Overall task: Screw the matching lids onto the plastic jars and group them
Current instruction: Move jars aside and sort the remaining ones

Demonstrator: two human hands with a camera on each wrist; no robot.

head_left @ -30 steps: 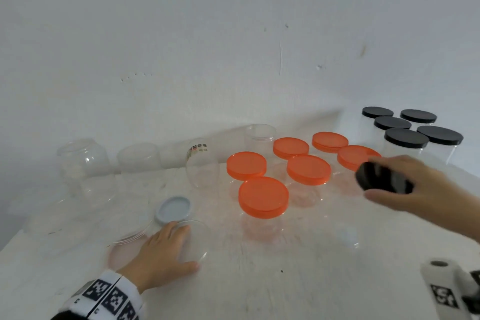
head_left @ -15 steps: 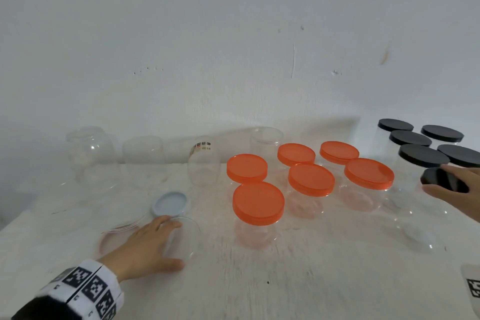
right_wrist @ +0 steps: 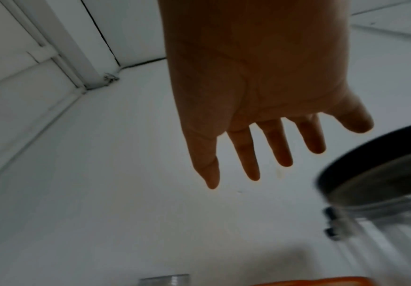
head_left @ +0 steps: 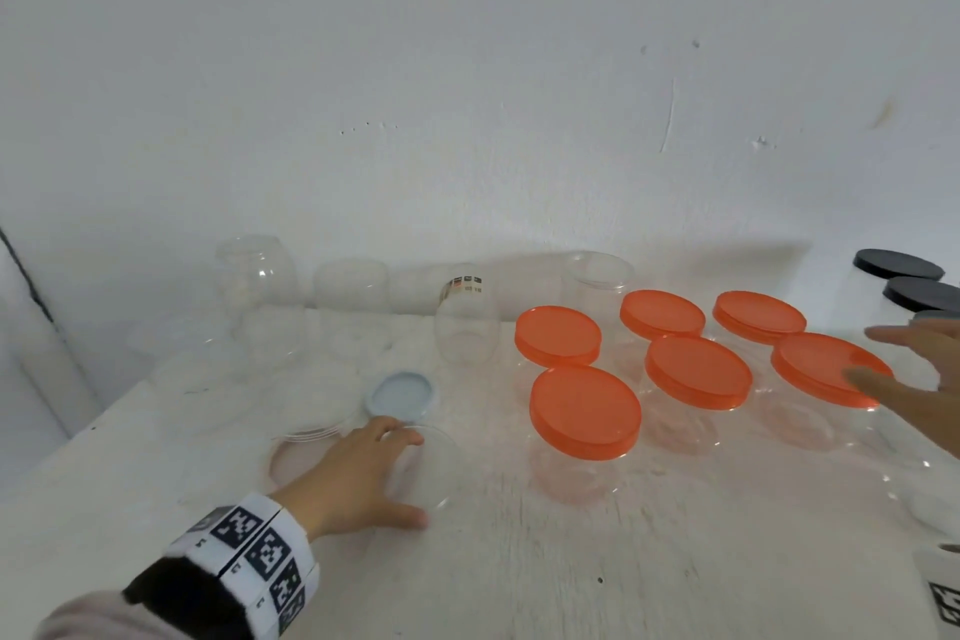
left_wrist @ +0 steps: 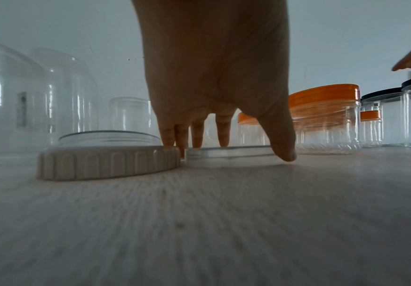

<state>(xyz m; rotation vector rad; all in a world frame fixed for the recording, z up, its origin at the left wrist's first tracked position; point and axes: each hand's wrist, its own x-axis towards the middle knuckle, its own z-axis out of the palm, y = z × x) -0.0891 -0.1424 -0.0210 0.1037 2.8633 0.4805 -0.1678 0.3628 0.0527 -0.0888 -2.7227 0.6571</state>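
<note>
Lying flat on the white table (head_left: pixel 519 582), a clear, shallow, round plastic lid (left_wrist: pixel 231 157) is covered by the left hand (head_left: pixel 353 478): four fingers (left_wrist: pixel 197 133) are set on its far rim and the thumb (left_wrist: pixel 282 143) on its near right edge, loosely arched over it rather than clamped; whether it is lifted cannot be told.

- Lid position: directly under the left palm; touching, on its left, a ribbed off-white screw lid (left_wrist: pixel 109 162); a pale blue round lid (head_left: pixel 400 395) just beyond.
- Candidate jars: open clear plastic jars (head_left: pixel 353 296) stand in a row against the wall, beyond and to the left of the left hand.
- Right hand (head_left: pixel 914 379): held in the air over the right side, fingers straight and spread, holding nothing; well apart from the clear lid, beside the black-lidded jars (head_left: pixel 898 270).
- Orange-lidded jars (head_left: pixel 584 413): grouped between the two hands.

Judgement: the left hand is the nearer to the lid, and the move away and leftward to an open jar is probably next.
</note>
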